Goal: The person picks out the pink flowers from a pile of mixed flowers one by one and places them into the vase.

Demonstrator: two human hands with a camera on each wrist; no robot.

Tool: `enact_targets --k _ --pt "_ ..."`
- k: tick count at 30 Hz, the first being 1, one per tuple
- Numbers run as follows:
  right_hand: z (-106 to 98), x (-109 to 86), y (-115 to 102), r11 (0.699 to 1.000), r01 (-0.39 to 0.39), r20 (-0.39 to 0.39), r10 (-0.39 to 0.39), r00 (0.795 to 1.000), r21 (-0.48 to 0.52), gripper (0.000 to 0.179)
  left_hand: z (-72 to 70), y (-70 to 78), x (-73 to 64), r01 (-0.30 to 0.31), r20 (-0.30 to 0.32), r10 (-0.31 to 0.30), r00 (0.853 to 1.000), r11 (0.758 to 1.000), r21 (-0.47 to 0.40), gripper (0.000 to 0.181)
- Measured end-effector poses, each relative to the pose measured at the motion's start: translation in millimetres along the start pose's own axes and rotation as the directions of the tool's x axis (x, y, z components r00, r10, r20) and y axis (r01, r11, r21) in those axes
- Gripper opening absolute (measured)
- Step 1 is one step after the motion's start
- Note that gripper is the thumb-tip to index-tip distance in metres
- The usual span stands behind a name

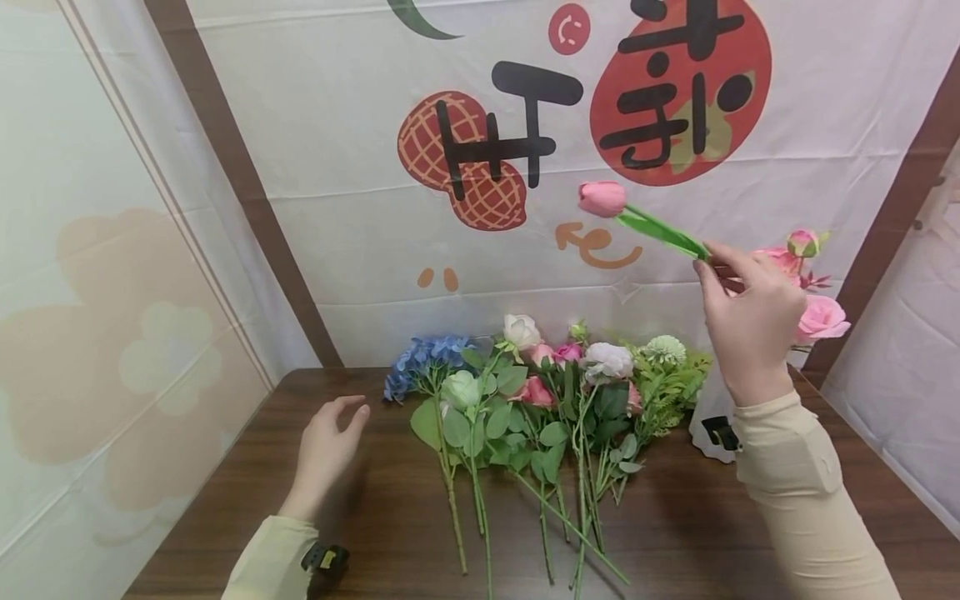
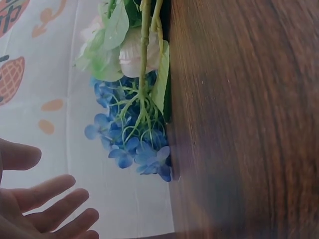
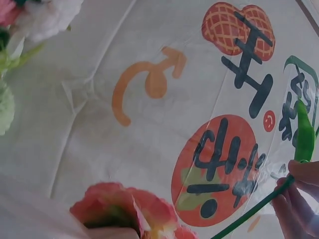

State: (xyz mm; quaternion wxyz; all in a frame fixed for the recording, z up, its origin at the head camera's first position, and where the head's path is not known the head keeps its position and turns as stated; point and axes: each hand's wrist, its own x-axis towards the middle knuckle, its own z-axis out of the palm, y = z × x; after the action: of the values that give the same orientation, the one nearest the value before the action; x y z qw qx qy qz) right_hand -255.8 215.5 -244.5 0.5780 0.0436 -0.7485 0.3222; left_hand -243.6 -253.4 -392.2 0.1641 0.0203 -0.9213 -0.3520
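My right hand (image 1: 753, 321) is raised above the table's right side. Thumb and fingers pinch the green stem of a pink tulip (image 1: 602, 200), whose bloom points up and to the left. In the right wrist view, the fingertips (image 3: 305, 174) close on the stem (image 3: 254, 211) just by a green leaf (image 3: 305, 132); the bloom is out of sight there. My left hand (image 1: 326, 450) is over the table's left side, fingers relaxed and holding nothing. Closest to it is a blue hydrangea (image 1: 423, 362), which shows its branching stem underside in the left wrist view.
Several cut flowers lie across the wooden table (image 1: 375, 508), stems toward me, including a white rose (image 1: 607, 361) and a green pompom flower (image 1: 665, 350). Behind my right wrist stands a white vase (image 1: 708, 408), partly hidden, with pink roses (image 1: 821, 319) above. A printed cloth (image 1: 360, 250) hangs behind.
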Motion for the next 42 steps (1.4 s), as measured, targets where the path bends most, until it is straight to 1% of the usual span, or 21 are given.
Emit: enact_targets --k 3,7,9,12,15,18,22,26,29,33,37,42 --pt "-2 1.2 1 1.0 0.021 -0.038 -0.021 0.999 -0.015 0.019 -0.7 -0.4 0.1 -0.015 -0.021 0.015 1.0 1.0 0.004 0.04" --pt "-4 4.6 2 1.0 0.002 -0.06 -0.002 0.998 -0.006 0.019 -1.5 -1.0 -0.1 -0.03 -0.044 0.03 0.999 1.0 0.008 0.039" --pt "-6 7.5 2 1.0 -0.008 -0.072 0.008 0.997 0.009 0.019 -1.8 -1.4 -0.1 -0.026 -0.045 0.027 0.999 1.0 0.008 0.039" --pt "-11 12.8 4 1.0 0.0 -0.089 0.001 0.996 0.013 0.021 -2.1 -2.4 0.2 -0.017 -0.04 0.017 0.999 1.0 0.006 0.039" --pt "-17 18.3 6 1.0 -0.009 -0.103 0.009 0.995 -0.002 0.021 -2.6 -2.7 0.4 -0.016 -0.034 0.016 0.999 1.0 0.005 0.04" --pt "-22 21.3 10 0.999 -0.036 -0.083 0.034 0.996 -0.023 0.02 -3.1 -2.9 0.2 -0.017 -0.032 0.017 0.999 1.0 0.005 0.04" --pt "-26 19.0 16 0.993 -0.048 -0.02 0.046 0.999 -0.11 0.022 -3.7 -2.8 -0.3 -0.017 -0.032 0.017 0.999 1.0 0.01 0.04" --pt "-27 11.9 23 0.975 -0.066 0.005 0.068 0.998 -0.213 0.024 -4.1 -4.2 -0.9 -0.012 -0.027 0.012 1.0 1.0 0.016 0.039" --pt "-28 6.7 28 0.963 -0.066 0.027 0.076 0.997 -0.26 0.024 -4.1 -5.8 -0.8 -0.013 -0.027 0.014 1.0 1.0 0.017 0.039" --pt "-29 0.3 33 0.962 -0.035 0.059 0.053 0.997 -0.27 0.023 -4.3 -6.5 -1.1 -0.019 -0.027 0.02 0.999 1.0 0.019 0.04" --pt "-29 -5.6 40 0.96 -0.007 0.052 0.023 0.998 -0.281 0.022 -5.1 -4.9 -2.3 -0.02 -0.027 0.02 0.999 1.0 0.019 0.04" --pt "-31 -11.2 46 0.948 -0.003 0.067 0.026 0.997 -0.318 0.023 -5.8 -2.9 -3.0 -0.014 -0.029 0.015 0.999 1.0 0.019 0.04"
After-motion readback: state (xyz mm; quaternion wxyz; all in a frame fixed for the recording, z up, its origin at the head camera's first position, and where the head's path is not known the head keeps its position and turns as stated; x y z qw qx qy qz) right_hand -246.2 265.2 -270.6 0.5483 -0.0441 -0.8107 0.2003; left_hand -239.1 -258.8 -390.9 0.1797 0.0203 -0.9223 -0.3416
